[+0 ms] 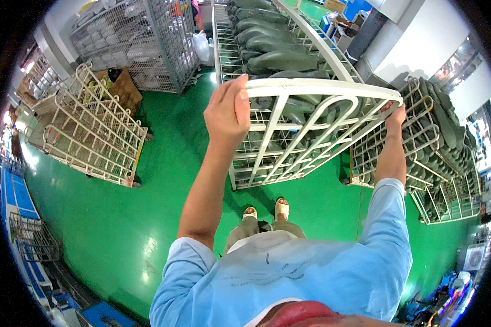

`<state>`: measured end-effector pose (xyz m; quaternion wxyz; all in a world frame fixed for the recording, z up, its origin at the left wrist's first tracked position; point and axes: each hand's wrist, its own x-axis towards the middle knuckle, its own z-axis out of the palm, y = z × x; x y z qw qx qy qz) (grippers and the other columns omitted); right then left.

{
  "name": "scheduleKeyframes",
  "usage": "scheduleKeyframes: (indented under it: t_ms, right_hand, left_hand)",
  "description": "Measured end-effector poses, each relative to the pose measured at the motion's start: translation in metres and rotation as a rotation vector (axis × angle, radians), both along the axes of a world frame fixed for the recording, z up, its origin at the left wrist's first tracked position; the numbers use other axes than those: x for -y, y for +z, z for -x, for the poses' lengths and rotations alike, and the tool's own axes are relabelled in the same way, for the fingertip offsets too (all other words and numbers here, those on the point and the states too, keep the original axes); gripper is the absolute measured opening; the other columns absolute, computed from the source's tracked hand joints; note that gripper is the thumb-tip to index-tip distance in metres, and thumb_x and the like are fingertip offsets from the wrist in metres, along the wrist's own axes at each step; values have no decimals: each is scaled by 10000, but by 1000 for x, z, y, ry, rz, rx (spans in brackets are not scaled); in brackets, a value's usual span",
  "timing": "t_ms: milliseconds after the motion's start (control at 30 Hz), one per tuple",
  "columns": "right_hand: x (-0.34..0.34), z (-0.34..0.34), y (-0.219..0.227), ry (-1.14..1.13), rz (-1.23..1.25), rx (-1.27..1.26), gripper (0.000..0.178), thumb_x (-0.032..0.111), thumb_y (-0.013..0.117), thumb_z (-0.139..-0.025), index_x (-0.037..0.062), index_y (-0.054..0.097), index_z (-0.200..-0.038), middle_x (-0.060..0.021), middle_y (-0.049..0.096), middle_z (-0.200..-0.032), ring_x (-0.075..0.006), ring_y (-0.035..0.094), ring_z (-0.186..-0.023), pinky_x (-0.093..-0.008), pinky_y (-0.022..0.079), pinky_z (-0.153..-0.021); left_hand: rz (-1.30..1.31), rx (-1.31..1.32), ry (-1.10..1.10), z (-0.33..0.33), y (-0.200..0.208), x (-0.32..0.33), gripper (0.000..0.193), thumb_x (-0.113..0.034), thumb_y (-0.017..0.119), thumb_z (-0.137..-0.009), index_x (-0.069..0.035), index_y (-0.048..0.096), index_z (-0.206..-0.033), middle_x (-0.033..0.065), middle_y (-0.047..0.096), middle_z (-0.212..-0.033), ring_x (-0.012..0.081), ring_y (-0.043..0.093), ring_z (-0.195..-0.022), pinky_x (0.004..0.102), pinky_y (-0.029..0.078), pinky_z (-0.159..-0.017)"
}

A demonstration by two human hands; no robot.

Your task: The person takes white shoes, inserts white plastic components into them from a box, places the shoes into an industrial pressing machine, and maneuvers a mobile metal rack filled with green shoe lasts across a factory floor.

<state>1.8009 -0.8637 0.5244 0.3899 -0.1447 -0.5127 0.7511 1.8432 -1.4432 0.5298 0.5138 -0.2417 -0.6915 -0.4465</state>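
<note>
A white metal rack cart stands directly in front of me, its barred end facing my body. Dark grey-green, shoe-sole-shaped pieces lie stacked in rows inside it. My left hand is closed around the left corner of the cart's top rail. At the right corner of the same end, my right hand grips the frame, its fingers partly hidden behind the bar. Both arms reach forward, the left one bent more than the right.
Close on the right stands another white cart full of similar dark pieces. To the left is a white barred cart with a cardboard box. A tall mesh cage stands behind it. The floor is glossy green.
</note>
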Motion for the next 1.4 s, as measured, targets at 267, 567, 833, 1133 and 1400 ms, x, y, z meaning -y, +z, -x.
scheduleKeyframes:
  t_ms: [267, 567, 833, 1133, 1400]
  right_hand:
    - [46, -126, -31, -61, -27, -40, 450, 355, 318, -1063, 54, 605, -890, -91, 597, -701, -245, 550, -604, -393, 467, -572]
    - [116, -244, -49, -176, 29, -88, 422, 355, 386, -1041, 57, 631, -868, -83, 599, -670, -231, 561, -573, -370, 478, -541]
    - [230, -365, -88, -149, 211, -205, 397, 431, 509, -1035, 59, 618, -1119, -37, 642, -978, -196, 611, -836, -344, 509, -741]
    - [354, -469, -142, -228, -442, -143, 370, 189, 720, -899, -1, 535, -1156, -91, 619, -959, -166, 601, -841, -313, 507, -741]
    - [507, -492, -118, -589, -413, 76, 169, -71, 618, -855, 24, 524, -957, -133, 615, -724, -205, 615, -631, -335, 512, -588]
  left_hand:
    - [57, -32, 23, -89, -21, 51, 290, -158, 508, -994, -25, 716, -1144, 168, 715, -1090, 331, 695, -971, 393, 545, -879]
    - [28, -219, 154, -159, -40, 114, 308, -200, 494, -984, -11, 719, -1074, 178, 709, -991, 352, 679, -848, 425, 558, -762]
    - [81, -219, 353, -215, -59, 206, 500, -316, 360, -1055, 61, 687, -1040, 212, 702, -966, 363, 667, -855, 443, 545, -717]
    - [38, -123, 501, -245, -78, 317, 729, -601, 412, -961, 93, 621, -1045, 194, 623, -1003, 275, 581, -832, 395, 493, -686]
    - [-158, -184, 248, -214, -105, 450, 657, -526, 322, -1003, 45, 602, -1166, 222, 639, -1016, 307, 610, -852, 429, 506, -684]
